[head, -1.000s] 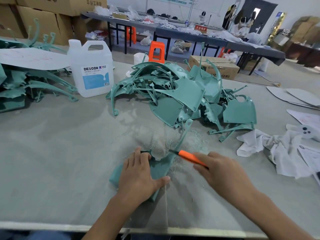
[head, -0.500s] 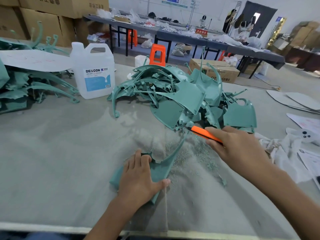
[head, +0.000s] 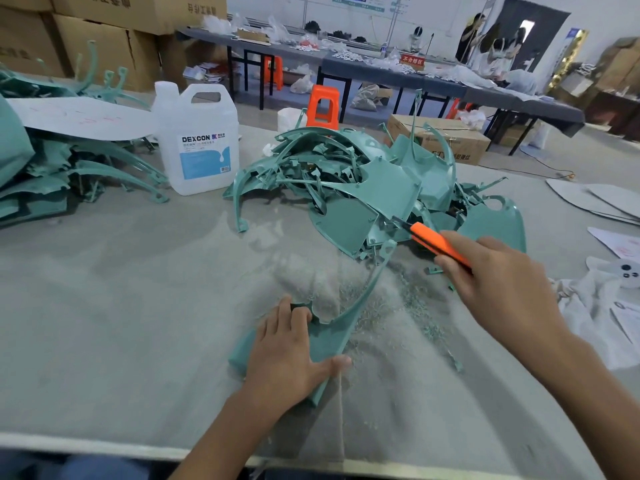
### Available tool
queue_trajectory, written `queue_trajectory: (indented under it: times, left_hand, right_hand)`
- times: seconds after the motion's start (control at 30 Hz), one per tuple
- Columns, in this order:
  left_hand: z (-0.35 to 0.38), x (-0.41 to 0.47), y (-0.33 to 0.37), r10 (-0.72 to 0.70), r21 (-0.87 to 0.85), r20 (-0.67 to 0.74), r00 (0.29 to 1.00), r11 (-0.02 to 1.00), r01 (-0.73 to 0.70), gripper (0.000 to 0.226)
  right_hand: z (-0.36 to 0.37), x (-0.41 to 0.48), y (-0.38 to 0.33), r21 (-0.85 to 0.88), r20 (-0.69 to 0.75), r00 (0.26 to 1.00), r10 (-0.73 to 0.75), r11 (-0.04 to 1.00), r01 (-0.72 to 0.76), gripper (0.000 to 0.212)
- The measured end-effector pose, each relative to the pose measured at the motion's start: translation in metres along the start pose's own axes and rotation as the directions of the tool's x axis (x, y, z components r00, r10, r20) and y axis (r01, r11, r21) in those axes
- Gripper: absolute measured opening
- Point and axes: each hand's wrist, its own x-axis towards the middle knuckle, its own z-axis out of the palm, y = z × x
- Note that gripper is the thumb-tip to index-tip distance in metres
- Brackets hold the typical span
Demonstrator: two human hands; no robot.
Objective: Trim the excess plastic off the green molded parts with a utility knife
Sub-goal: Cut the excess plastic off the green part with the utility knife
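Observation:
A green molded part (head: 330,336) lies flat on the grey felt table near the front edge, with a thin curved arm rising up and to the right. My left hand (head: 289,351) presses it down with straight fingers and the thumb spread. My right hand (head: 498,282) grips an orange utility knife (head: 438,244) above the table, its blade tip near the far end of the thin arm, at the edge of a big pile of green parts (head: 363,188).
Green shavings (head: 408,306) litter the felt around the part. A white DEXCON jug (head: 197,140) stands at the back left beside more green parts (head: 69,168) under a paper sheet. White rags (head: 595,306) and papers lie at the right. Boxes and tables stand behind.
My right hand has carried the knife from beside my left hand up and to the right, along the part's thin arm toward the pile. My left hand has stayed pressed on the part.

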Motion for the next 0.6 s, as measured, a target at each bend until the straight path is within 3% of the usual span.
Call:
queue_trajectory:
  times: [0.1, 0.23, 0.33, 0.43, 0.6]
  left_hand:
    - [-0.013, 0.001, -0.015, 0.062, -0.037, 0.020, 0.998, 0.997, -0.061, 0.066]
    - [-0.020, -0.003, -0.022, 0.140, -0.090, 0.024, 0.990, 0.986, -0.138, 0.052]
    - [-0.010, -0.011, -0.004, 0.173, -0.246, -0.016, 0.985, 0.954, -0.171, 0.046]
    - [0.002, -0.018, 0.014, 0.103, -0.365, -0.098, 0.990, 0.921, -0.132, 0.039]
    - [0.015, -0.020, 0.020, 0.059, -0.365, -0.190, 0.980, 0.922, -0.126, 0.040]
  right_hand:
    - [0.016, -0.032, -0.010, 0.225, 0.072, 0.997, 0.018, 0.974, -0.033, 0.029]
    - [0.051, -0.079, -0.026, 0.439, 0.301, 0.934, 0.193, 0.841, -0.316, 0.016]
    - [0.062, -0.104, -0.043, 0.528, 0.371, 0.894, 0.250, 0.735, -0.425, 0.025]
    - [0.062, -0.121, -0.058, 0.541, 0.391, 0.872, 0.295, 0.693, -0.477, 0.036]
    - [0.062, -0.141, -0.076, 0.399, 0.422, 0.854, 0.303, 0.784, -0.475, 0.049]
